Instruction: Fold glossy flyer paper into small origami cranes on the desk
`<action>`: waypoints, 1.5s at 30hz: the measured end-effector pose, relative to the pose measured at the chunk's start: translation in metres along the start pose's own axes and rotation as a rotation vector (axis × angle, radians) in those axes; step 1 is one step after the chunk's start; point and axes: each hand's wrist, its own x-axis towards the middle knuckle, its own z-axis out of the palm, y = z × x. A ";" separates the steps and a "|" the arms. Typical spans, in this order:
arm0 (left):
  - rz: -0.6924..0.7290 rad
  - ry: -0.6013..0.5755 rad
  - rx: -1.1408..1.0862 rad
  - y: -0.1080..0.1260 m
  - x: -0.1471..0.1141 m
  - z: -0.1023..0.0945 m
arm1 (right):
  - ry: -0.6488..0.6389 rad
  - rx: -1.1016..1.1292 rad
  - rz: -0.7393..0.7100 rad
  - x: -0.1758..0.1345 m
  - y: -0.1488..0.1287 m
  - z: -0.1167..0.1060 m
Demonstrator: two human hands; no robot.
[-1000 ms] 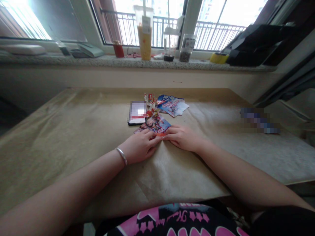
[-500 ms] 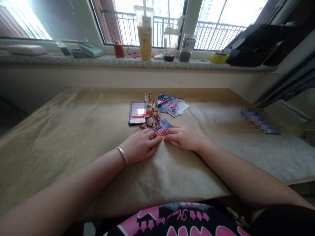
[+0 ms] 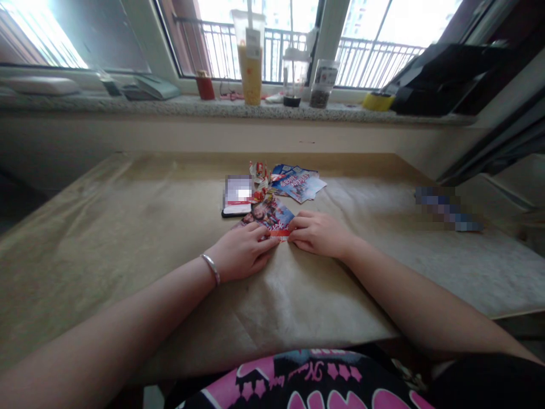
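A colourful printed paper lies on the cloth-covered table in front of me, with a narrow orange-red strip folded along its near edge. My left hand, with a silver bangle at the wrist, holds the paper down, its fingers pressed on the left part and near edge. At the right end of the strip, my right hand has its bent fingers and thumb closed on the edge. Just beyond the paper are a crumpled-looking red and white folded paper piece and a fanned pile of blue printed papers.
A phone with a blurred screen lies left of the papers. Far right on the table is a pixelated blue item. The windowsill beyond holds a tall drink cup, a red container, yellow tape and black bags.
My right hand has shifted slightly right along the strip, and its fingers are more bent. My left hand and the paper stay nearly in place.
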 end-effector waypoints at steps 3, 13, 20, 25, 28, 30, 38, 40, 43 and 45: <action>0.010 0.020 -0.002 -0.001 0.000 0.000 | -0.024 0.005 0.033 -0.002 0.001 -0.004; -0.005 0.035 -0.007 0.001 0.001 0.002 | -0.086 -0.006 0.099 -0.009 0.003 -0.006; -0.011 0.020 -0.008 0.002 0.004 0.003 | -0.165 -0.032 0.152 -0.013 0.007 -0.012; -0.012 0.011 -0.010 0.001 0.004 0.002 | -0.219 -0.039 0.208 -0.016 0.009 -0.018; -0.012 0.012 -0.008 0.001 0.004 0.003 | -0.235 -0.030 0.234 -0.017 0.010 -0.020; -0.014 0.014 -0.005 0.001 0.003 0.003 | -0.243 -0.031 0.242 -0.018 0.010 -0.022; -0.007 0.038 -0.012 0.000 0.002 0.003 | -0.284 -0.066 0.275 -0.017 0.010 -0.026; -0.006 0.035 -0.011 0.000 0.002 0.003 | -0.298 -0.069 0.286 -0.018 0.010 -0.027; -0.008 0.022 -0.014 -0.001 0.003 0.004 | -0.311 -0.073 0.297 -0.018 0.011 -0.029; -0.006 0.019 -0.020 -0.001 0.003 0.004 | -0.313 -0.074 0.302 -0.019 0.011 -0.029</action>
